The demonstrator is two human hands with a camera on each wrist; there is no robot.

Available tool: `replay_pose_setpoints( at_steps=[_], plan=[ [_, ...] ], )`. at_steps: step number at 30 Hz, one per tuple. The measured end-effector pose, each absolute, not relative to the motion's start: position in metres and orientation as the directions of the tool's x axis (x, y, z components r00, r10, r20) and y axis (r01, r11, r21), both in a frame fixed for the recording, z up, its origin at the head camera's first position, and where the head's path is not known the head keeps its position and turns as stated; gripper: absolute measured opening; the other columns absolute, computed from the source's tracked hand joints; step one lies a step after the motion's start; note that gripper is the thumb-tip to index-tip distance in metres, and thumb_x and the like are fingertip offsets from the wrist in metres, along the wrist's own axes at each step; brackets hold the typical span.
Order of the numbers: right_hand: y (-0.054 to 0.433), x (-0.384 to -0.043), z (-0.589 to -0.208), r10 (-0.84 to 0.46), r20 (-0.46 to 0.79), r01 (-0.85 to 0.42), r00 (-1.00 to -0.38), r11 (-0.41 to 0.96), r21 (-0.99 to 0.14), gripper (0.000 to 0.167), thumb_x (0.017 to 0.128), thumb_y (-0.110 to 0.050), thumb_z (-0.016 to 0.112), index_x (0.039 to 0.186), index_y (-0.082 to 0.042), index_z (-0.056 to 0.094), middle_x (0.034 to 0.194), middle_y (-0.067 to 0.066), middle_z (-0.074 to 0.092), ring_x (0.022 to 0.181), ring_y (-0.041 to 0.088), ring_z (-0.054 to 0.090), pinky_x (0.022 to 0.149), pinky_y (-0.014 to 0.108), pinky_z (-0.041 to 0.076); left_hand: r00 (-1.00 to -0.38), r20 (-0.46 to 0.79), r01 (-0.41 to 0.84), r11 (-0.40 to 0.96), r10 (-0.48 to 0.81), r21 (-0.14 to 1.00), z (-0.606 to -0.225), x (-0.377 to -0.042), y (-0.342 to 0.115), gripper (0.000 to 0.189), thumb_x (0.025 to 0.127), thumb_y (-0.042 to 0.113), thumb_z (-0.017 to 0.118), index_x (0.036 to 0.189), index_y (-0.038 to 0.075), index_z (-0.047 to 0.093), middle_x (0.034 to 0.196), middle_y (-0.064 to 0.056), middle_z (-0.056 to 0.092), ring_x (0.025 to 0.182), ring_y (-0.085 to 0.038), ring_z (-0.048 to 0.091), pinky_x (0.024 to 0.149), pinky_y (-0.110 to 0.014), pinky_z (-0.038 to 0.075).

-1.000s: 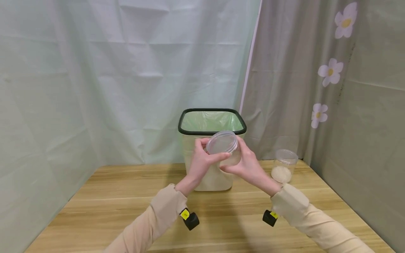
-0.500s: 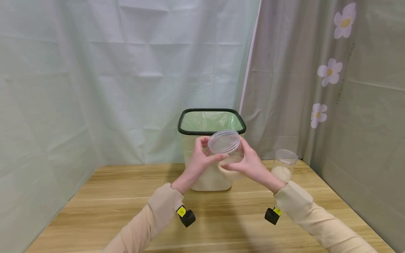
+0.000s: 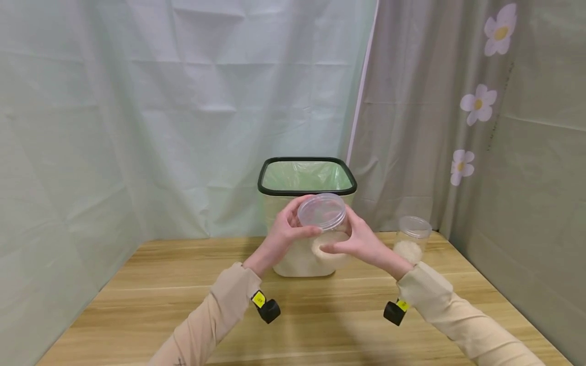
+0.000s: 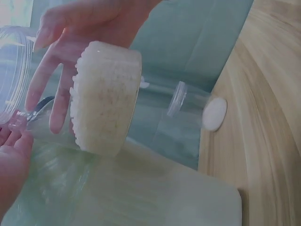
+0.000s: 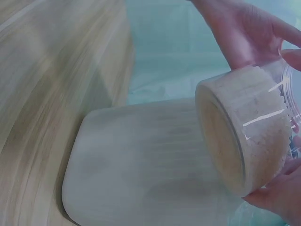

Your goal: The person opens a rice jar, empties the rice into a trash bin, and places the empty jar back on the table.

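A clear plastic jar (image 3: 336, 244), part-filled with coarse white grains (image 4: 106, 99), is held tilted in the air before the bin. Its clear screw lid (image 3: 322, 211) sits on top. The left hand (image 3: 280, 233) grips the lid's rim from the left, thumb on the near side and fingers round the far side. From the right, the right hand (image 3: 366, 243) holds the jar's body below the lid, thumb in front. The right hand's far fingers are partly hidden by the jar in the head view. The left wrist view shows them spread along the clear wall.
Behind the hands stands a pale waste bin (image 3: 293, 259) with a black rim (image 3: 306, 192) and a clear liner. A second lidded jar (image 3: 411, 240) with white contents stands at the right back of the wooden table (image 3: 183, 295). Curtains (image 3: 206, 127) hang behind.
The left hand has shifted its grip, its fingers now reaching further round the lid. The jar has lowered slightly, and more of its white contents shows. The second jar and the bin have stayed put.
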State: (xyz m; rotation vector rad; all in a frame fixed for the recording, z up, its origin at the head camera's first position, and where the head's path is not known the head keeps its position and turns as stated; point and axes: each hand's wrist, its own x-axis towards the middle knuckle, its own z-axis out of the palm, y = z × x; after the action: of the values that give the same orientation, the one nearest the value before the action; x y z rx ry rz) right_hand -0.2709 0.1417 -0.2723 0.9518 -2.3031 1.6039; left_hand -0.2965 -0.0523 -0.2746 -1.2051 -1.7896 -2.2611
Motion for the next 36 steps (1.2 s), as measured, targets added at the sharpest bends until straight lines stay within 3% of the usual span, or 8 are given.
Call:
replay_pose_setpoints(
  at_steps=[8, 13, 18, 24, 30, 36],
  plan=[
    [0.138, -0.266, -0.271, -0.333, 0.488, -0.580, -0.807, 0.285, -0.763, 0.086, 0.068, -0.012, 0.080, 0.137, -0.015, 0.030, 0.122, 0.007, 0.047, 0.109, 0.020, 0.048, 0.090, 0.041, 0.036, -0.765, 0.542, 0.434, -0.344, 0.348, 0.833, -0.273, -0.290, -0.044, 0.071, 0.069, 0.017, 0.079, 0.125, -0.001, 0.038, 0.120, -0.015, 0.050, 0.106, -0.026, 0.047, 0.089, -0.037, 0.037],
    [0.136, -0.265, -0.272, -0.287, 0.519, -0.593, -0.805, 0.369, -0.716, 0.087, 0.064, -0.021, 0.083, 0.136, -0.017, 0.032, 0.118, 0.003, 0.052, 0.105, 0.016, 0.050, 0.088, 0.040, 0.037, -0.767, 0.596, 0.494, -0.374, 0.238, 0.785, -0.287, -0.296, -0.032, 0.068, 0.070, 0.017, 0.079, 0.119, 0.004, 0.034, 0.117, -0.015, 0.051, 0.104, -0.027, 0.050, 0.088, -0.037, 0.038],
    [0.135, -0.267, -0.273, -0.274, 0.582, -0.632, -0.766, 0.491, -0.600, 0.091, 0.063, -0.025, 0.083, 0.137, -0.016, 0.031, 0.119, 0.004, 0.051, 0.105, 0.018, 0.049, 0.087, 0.044, 0.037, -0.763, 0.637, 0.572, -0.342, 0.112, 0.746, -0.324, -0.333, -0.017, 0.070, 0.067, 0.021, 0.081, 0.116, 0.012, 0.032, 0.116, -0.011, 0.050, 0.101, -0.022, 0.051, 0.083, -0.031, 0.041],
    [0.135, -0.267, -0.271, -0.277, 0.624, -0.652, -0.731, 0.553, -0.518, 0.092, 0.062, -0.021, 0.083, 0.138, -0.014, 0.030, 0.126, 0.005, 0.045, 0.111, 0.021, 0.044, 0.089, 0.047, 0.035, -0.800, 0.598, 0.560, -0.298, 0.047, 0.773, -0.334, -0.336, -0.010, 0.076, 0.065, 0.021, 0.082, 0.119, 0.015, 0.030, 0.116, -0.010, 0.050, 0.100, -0.024, 0.051, 0.080, -0.035, 0.043],
    [0.134, -0.269, -0.271, -0.264, 0.672, -0.657, -0.692, 0.617, -0.433, 0.095, 0.060, -0.023, 0.084, 0.137, -0.008, 0.031, 0.128, 0.010, 0.043, 0.112, 0.024, 0.042, 0.089, 0.046, 0.036, -0.805, 0.593, 0.579, -0.232, -0.011, 0.782, -0.362, -0.367, 0.001, 0.076, 0.067, 0.024, 0.081, 0.120, 0.020, 0.027, 0.121, -0.007, 0.046, 0.103, -0.020, 0.049, 0.080, -0.032, 0.043],
    [0.135, -0.270, -0.269, -0.273, 0.689, -0.675, -0.672, 0.609, -0.417, 0.094, 0.059, -0.022, 0.085, 0.135, -0.005, 0.032, 0.122, 0.012, 0.047, 0.106, 0.026, 0.047, 0.084, 0.045, 0.040, -0.800, 0.599, 0.580, -0.211, 0.033, 0.787, -0.339, -0.337, -0.009, 0.075, 0.068, 0.022, 0.080, 0.120, 0.014, 0.026, 0.121, -0.011, 0.044, 0.110, -0.022, 0.046, 0.089, -0.034, 0.038]
  ],
)
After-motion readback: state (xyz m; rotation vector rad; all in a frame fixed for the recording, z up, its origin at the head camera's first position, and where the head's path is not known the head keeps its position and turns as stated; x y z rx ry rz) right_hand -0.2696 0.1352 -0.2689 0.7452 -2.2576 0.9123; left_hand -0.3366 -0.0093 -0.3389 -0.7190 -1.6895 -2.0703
